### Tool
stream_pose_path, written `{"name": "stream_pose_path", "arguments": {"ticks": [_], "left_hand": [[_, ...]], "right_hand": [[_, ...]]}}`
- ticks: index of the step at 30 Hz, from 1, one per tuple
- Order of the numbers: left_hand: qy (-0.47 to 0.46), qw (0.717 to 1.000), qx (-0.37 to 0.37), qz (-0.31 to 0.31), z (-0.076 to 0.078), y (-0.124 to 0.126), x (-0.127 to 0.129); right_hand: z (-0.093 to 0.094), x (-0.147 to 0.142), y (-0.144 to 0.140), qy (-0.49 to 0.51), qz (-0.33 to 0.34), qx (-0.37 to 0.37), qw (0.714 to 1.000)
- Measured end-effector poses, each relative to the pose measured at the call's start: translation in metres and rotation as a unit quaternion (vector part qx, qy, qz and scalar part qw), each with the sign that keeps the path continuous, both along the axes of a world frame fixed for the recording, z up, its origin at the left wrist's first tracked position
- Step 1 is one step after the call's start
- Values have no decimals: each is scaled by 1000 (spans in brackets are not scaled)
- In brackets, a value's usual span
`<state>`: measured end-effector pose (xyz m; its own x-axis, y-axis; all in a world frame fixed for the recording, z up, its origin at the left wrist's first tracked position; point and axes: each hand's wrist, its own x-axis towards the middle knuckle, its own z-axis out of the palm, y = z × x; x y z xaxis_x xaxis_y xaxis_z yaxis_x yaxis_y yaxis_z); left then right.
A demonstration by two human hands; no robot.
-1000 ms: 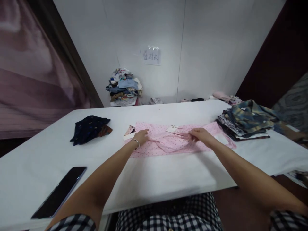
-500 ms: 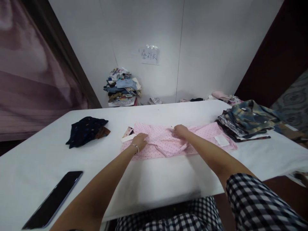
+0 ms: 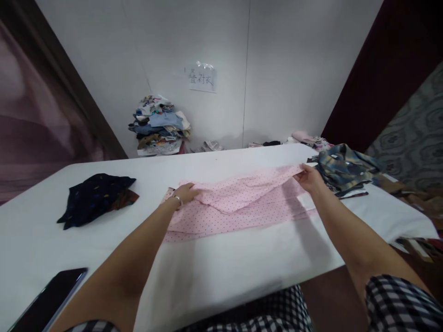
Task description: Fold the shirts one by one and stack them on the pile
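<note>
A pink shirt (image 3: 221, 221) with small dark dots lies folded lengthwise across the table in front of me. My left hand (image 3: 184, 193), with a bracelet at its wrist, grips the cloth near the shirt's left end. At the far right corner my right hand (image 3: 308, 179) pinches the upper layer. Between my hands that layer is lifted and sags in the middle, and the lower layer rests flat on the table. A white patch shows on the shirt near its right end. My left fingertips are partly hidden by the fabric.
A dark navy garment (image 3: 95, 198) lies on the white table (image 3: 242, 263) at left, and a phone (image 3: 51, 295) nearer me. Folded clothes (image 3: 346, 168) are stacked at right. A tall clothes pile (image 3: 161, 127) stands beyond the table, below a paper sign (image 3: 202, 78).
My right hand has moved right to the shirt's far corner and raised the upper layer. The bunched middle has been drawn out straighter. The view has shifted slightly right.
</note>
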<state>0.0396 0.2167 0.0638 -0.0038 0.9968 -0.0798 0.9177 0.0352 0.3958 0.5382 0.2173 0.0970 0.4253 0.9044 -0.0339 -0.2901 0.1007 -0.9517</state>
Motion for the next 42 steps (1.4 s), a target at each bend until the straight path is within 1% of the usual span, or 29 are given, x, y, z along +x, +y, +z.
{"name": "stream_pose_path", "arguments": {"ticks": [2,4,6,7,8,10,12,13,15,17,19,23,24,25,26,27,28,29,31,32,34,35,36,37,39,40,41,42], "left_hand": [[-73,997,-15,6,7,6,1],[-122,992,-1,12,14,11,4],[-123,991,40,20,19,18,9],[-108,992,57,19,20,22,13],[-87,994,67,14,18,26,17],[-49,997,67,-4,11,32,27],[-27,998,61,-20,0,33,36],[-23,998,60,-23,-6,32,40],[-9,997,71,-34,-17,25,47],[12,995,90,-49,-25,14,54],[34,994,86,-61,-30,3,62],[65,992,-10,-110,-39,-9,72],[68,990,-26,-122,-40,-10,72],[66,989,-30,-125,-40,-10,72],[59,991,-23,-120,-40,-10,70],[50,992,-8,-112,-39,-10,68],[41,994,14,-102,-39,-10,65],[35,994,41,-91,-39,-11,62],[46,993,87,-66,-40,-12,56],[62,992,98,-43,-42,-13,53],[98,992,83,13,-46,-13,50],[113,991,59,36,-49,-12,50],[123,991,30,51,-51,-11,50],[130,990,1,56,-53,-10,50],[137,989,-37,49,-57,-9,52],[138,988,-42,45,-58,-9,52],[137,989,-42,42,-59,-9,53],[133,989,-41,38,-60,-9,53]], "right_hand": [[-12,6,-2,-50,10,-8,999],[-20,14,-1,-69,9,8,998],[-26,25,1,-60,1,32,998],[-30,31,1,-59,-3,26,998],[-34,36,0,-65,-2,3,998],[-44,44,-4,-89,15,-77,993],[-53,47,-10,-103,33,-166,980],[-57,47,-14,-101,36,-199,974],[-62,47,-20,-92,31,-242,965],[-64,49,-23,-82,24,-264,961],[-68,54,-23,-74,19,-268,960],[-82,70,-18,-72,-9,-295,953],[-85,75,-17,-94,-15,-300,949],[-86,78,-16,-145,-24,-299,943],[-85,81,-16,-219,-38,-291,931],[-83,83,-17,-297,-59,-279,911],[-80,83,-19,-380,-82,-260,884],[-75,82,-21,-464,-102,-228,850],[-67,69,-26,-600,-117,-124,781],[-63,59,-29,-648,-105,-57,752],[-61,31,-31,-713,-43,69,696],[-63,15,-31,-726,0,100,681],[-66,1,-30,-738,47,103,665],[-71,-12,-28,-753,92,80,646],[-85,-27,-21,-780,160,-16,605],[-93,-29,-17,-784,179,-69,590],[-101,-29,-14,-784,190,-113,580],[-108,-27,-11,-782,194,-141,576]]}}
